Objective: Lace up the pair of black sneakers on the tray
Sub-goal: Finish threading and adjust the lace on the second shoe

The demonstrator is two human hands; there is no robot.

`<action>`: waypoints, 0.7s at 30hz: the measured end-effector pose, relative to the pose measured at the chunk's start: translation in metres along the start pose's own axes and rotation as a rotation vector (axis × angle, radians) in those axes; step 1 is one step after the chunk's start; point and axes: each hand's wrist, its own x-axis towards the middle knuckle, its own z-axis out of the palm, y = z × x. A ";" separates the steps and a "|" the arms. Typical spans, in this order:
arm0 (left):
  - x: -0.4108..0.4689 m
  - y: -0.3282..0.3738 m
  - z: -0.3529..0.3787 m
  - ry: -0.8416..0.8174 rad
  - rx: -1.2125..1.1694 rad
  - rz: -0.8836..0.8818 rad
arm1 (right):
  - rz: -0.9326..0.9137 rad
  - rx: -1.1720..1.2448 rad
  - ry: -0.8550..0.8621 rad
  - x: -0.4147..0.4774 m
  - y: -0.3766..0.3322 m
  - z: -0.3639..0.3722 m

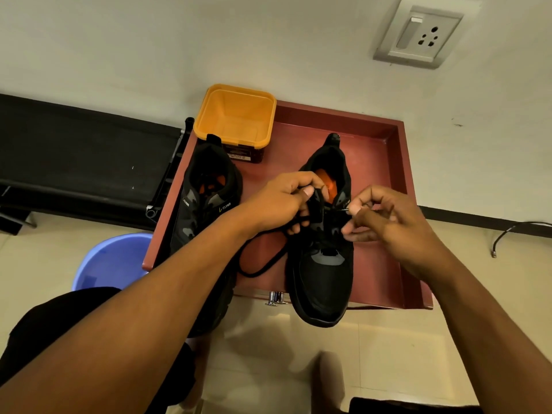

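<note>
While an orange tub [236, 115] sits at the far left corner of the red tray [385, 150], a blue bucket [110, 261] stands on the floor just beside its near left corner. The left forearm crosses the left sneaker [206, 186] and hides its toe. Both shoes rest on the tray, with the right sneaker [322, 279] jutting over the near edge. The left grip [277, 201] curls round that shoe's tongue and black lace [263, 267] — the right grip [388, 222] pinches the lace tip beside an upper eyelet.

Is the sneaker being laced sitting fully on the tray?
No: the sneaker under the left hand and right hand has its toe hanging past the near edge of the tray.
</note>
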 end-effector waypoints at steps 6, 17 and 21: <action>0.002 0.003 -0.001 -0.027 -0.066 -0.015 | 0.061 -0.171 0.042 0.001 0.007 -0.021; 0.006 -0.002 0.000 0.014 -0.163 0.008 | -0.082 -0.438 -0.016 0.009 -0.004 -0.010; 0.007 -0.002 -0.002 0.032 -0.161 -0.004 | -0.009 -0.472 0.035 0.005 -0.001 -0.048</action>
